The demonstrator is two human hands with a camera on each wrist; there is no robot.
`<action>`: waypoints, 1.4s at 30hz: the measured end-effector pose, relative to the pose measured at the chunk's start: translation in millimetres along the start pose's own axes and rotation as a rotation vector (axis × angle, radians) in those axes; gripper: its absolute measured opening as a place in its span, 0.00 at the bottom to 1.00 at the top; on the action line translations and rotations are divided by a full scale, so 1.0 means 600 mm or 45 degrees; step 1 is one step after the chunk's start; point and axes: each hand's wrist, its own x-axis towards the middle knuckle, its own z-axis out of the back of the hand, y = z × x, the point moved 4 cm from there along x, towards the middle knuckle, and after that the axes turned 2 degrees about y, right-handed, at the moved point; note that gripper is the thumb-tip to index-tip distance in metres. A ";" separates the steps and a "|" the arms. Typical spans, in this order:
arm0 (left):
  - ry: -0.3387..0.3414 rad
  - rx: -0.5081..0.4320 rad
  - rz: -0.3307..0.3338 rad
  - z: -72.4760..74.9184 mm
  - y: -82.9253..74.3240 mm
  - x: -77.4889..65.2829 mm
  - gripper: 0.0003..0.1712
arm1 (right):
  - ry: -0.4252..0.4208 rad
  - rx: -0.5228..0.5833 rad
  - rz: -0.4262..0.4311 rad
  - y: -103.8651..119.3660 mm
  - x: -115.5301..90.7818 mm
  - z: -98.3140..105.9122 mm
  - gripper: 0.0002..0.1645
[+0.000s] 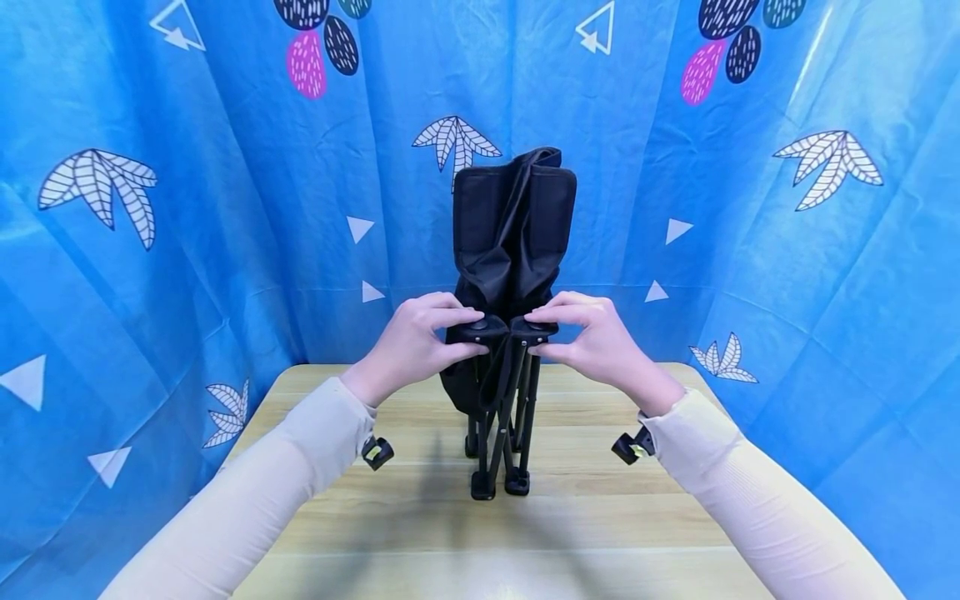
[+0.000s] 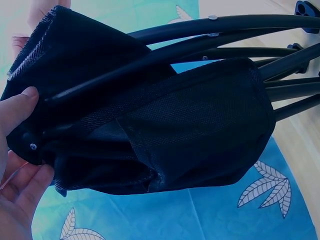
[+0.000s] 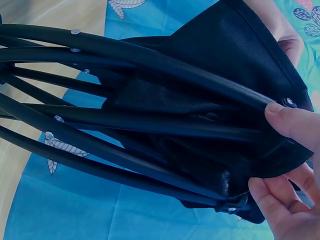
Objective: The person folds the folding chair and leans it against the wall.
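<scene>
A black folding chair, folded into a narrow upright bundle, stands on its feet on the wooden table. Its front corners are pinched between thumb and fingers by my left hand and my right hand, one on each side. In the left wrist view, the left thumb lies on the dark fabric by a rivet, near a mesh pocket. The right wrist view shows the right thumb against the end of a black tube, with fingers on the fabric's other side.
The light wooden table extends around the chair's feet. Behind and on both sides hangs a blue patterned curtain. A small black device is strapped at each wrist.
</scene>
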 end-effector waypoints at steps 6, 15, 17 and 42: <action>0.016 -0.010 0.014 0.001 -0.004 0.002 0.23 | 0.010 0.000 0.011 0.004 0.002 0.003 0.23; 0.025 -0.059 0.020 0.001 -0.008 0.006 0.23 | 0.026 0.029 0.005 0.005 0.005 0.005 0.24; 0.027 -0.074 0.018 0.001 -0.008 0.007 0.23 | 0.028 0.030 0.005 0.004 0.005 0.004 0.24; 0.051 -0.172 0.061 -0.002 -0.006 0.006 0.22 | 0.030 0.012 0.003 0.006 0.001 0.002 0.25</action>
